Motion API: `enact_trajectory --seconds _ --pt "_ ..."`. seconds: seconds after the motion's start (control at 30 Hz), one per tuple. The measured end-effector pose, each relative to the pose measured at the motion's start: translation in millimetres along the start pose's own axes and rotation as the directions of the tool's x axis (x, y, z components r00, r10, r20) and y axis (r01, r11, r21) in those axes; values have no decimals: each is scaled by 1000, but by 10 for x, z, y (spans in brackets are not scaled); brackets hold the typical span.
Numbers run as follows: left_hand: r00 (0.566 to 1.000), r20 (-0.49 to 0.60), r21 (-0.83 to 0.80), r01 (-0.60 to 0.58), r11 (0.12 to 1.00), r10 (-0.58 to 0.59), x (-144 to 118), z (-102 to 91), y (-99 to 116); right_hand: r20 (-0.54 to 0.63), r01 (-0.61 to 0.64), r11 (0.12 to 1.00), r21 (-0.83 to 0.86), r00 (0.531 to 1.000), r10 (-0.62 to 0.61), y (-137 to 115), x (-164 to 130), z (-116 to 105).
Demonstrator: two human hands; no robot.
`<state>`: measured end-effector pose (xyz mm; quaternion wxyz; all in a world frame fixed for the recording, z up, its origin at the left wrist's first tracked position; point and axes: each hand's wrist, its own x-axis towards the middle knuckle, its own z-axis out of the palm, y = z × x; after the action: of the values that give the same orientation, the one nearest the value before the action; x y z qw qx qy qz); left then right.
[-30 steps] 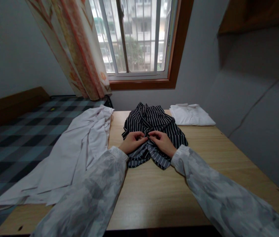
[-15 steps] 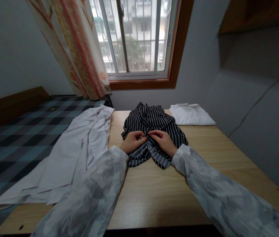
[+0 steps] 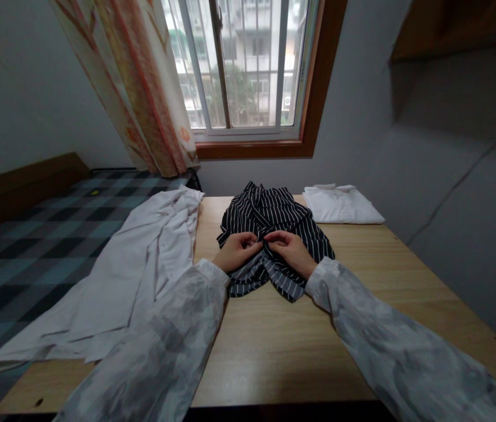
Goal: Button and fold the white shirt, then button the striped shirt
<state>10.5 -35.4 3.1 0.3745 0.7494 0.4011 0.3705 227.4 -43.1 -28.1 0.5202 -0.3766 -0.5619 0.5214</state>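
A black shirt with white stripes (image 3: 269, 210) lies bunched on the wooden table (image 3: 248, 351), its two front hem flaps spread toward me. My left hand (image 3: 239, 251) pinches the left front edge of the cloth between thumb and fingers. Close beside it, my right hand (image 3: 290, 251) is closed on the facing edge, the fingertips of both hands almost meeting at the front opening. What small part the fingertips grip, perhaps a button, is too small to make out.
Several white garments (image 3: 120, 275) lie spread along the table's left side, partly over the checked bed (image 3: 19, 252). A folded white shirt (image 3: 342, 205) rests at the back right corner. Behind the table are a window (image 3: 248, 70) and a patterned curtain (image 3: 142, 88).
Both hands keep their pinch on the striped shirt, with at most a slight shift of the fingertips. The whole view has moved very slightly.
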Motion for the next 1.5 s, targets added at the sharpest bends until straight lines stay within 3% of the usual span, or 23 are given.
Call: enact_trajectory --seconds 1.5 --pt "993 111 -116 43 992 -30 21 -41 20 -39 75 994 -83 996 -78 5 -25 44"
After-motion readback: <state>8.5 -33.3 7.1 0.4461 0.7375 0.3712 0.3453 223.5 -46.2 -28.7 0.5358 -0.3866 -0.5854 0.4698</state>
